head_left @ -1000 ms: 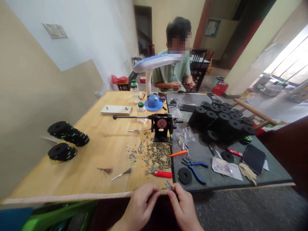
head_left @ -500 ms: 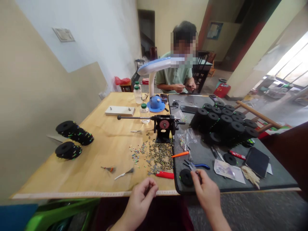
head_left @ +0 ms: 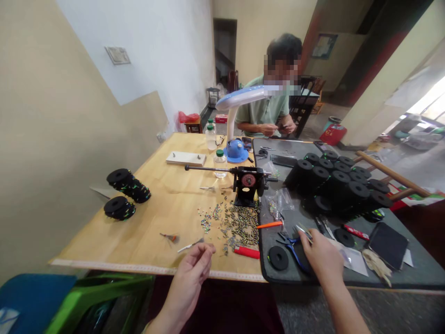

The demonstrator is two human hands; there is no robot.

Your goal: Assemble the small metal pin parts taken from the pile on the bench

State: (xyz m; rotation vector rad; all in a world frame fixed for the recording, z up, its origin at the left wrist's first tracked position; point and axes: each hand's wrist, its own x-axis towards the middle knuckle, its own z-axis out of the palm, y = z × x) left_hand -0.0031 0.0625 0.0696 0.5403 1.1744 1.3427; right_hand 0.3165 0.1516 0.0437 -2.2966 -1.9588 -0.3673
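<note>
My left hand (head_left: 194, 269) is over the front edge of the wooden tabletop, thumb and fingertips pressed together; whatever may be between them is too small to make out. Just beyond it lies a white-handled brush (head_left: 189, 246). My right hand (head_left: 323, 260) is closed on a small silver-tipped tool (head_left: 303, 229) above the grey mat, its exact kind partly hidden by the fingers. Beside that hand are blue-handled pliers (head_left: 295, 253) and a black foam spool (head_left: 278, 258) lying flat. A banknote (head_left: 354, 260) shows partly behind the wrist.
A black hand-cranked winder (head_left: 248, 183) stands mid-table behind scattered small metal parts (head_left: 241, 225). Black foam spools (head_left: 333, 183) are massed at right, with smaller stacks (head_left: 120, 208) at left. A blue lamp (head_left: 236, 150) stands at the back, where another person (head_left: 257, 111) sits.
My right hand has moved right with the silver-tipped tool, away from the foam spool and over beside the pliers. My left hand stays pinched, slightly further left in view. The view has shifted.
</note>
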